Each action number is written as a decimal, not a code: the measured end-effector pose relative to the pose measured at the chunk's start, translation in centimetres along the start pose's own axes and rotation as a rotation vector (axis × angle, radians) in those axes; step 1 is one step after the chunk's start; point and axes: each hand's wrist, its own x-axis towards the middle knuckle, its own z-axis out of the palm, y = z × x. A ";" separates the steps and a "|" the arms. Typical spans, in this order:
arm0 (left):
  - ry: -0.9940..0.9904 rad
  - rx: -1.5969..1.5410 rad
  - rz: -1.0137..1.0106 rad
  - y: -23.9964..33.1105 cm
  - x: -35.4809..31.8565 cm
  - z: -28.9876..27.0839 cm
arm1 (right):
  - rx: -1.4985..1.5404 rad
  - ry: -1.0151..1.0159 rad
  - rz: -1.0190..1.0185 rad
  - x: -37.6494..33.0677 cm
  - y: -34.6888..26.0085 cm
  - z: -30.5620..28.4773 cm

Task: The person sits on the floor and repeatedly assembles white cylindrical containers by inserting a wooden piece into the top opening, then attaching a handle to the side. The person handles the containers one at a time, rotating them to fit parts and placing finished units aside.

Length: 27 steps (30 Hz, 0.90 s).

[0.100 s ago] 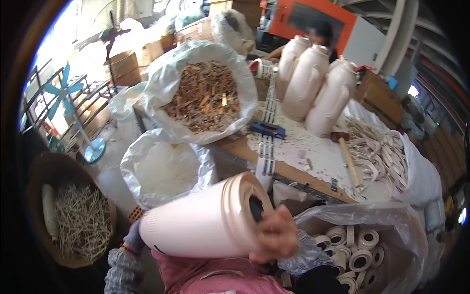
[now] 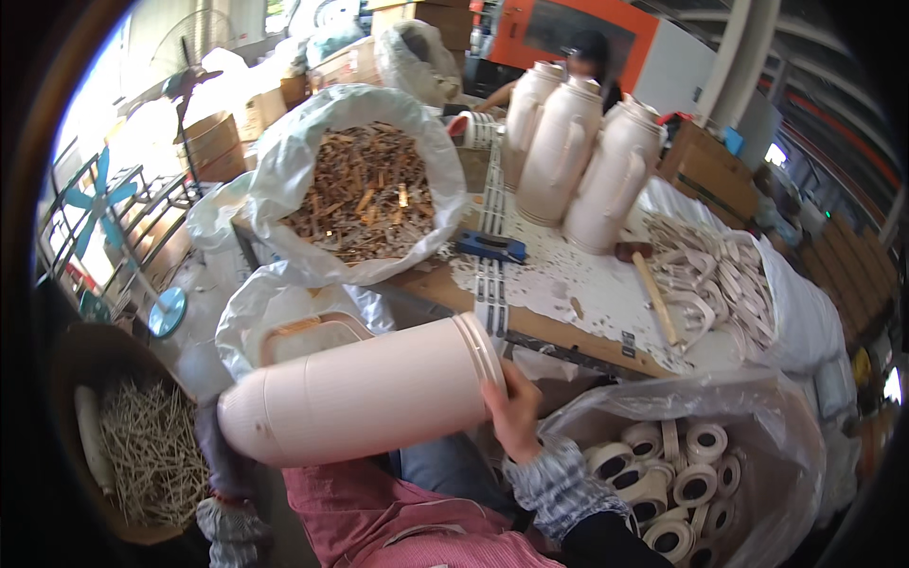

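Spanning both hands, a cream vacuum-flask casing point(image 2: 369, 393) lies on its side above the pink apron point(image 2: 350, 502), slightly tilted, ringed end up toward the right. Hands well apart, one at each end, likely to balance the long body. Right hand point(image 2: 516, 402), bare, clamped on the ringed rim, fingers over the end. Left hand point(image 2: 216, 450), in a grey-purple glove, against the rounded end, seemingly propping it; its fingers are hidden, so cannot tell how firmly they close. Handle loop point(image 2: 331, 324) projects on the far side, clear of both palms

Below right, near the right forearm: clear plastic liner point(image 2: 772, 407) holding ring-shaped caps point(image 2: 696, 483), dark-centred, probably kept within easy reach. On the worktable point(image 2: 535, 293), three handled flask casings point(image 2: 559, 147) stand upright close together, perhaps to save room. Wooden-handled mallet point(image 2: 656, 301) lies beside heaped cream handle strips point(image 2: 720, 275)
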 end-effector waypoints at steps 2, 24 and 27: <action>0.186 0.182 0.589 9.0 3.8 -3.1 | 0.304 -0.016 0.224 1.5 5.8 0.0; -0.332 0.401 0.760 19.9 1.2 1.0 | -0.088 0.679 -0.583 14.6 -0.5 -24.4; -0.327 0.383 0.757 20.8 -2.2 1.4 | 0.675 0.076 -0.017 5.8 -0.3 -3.9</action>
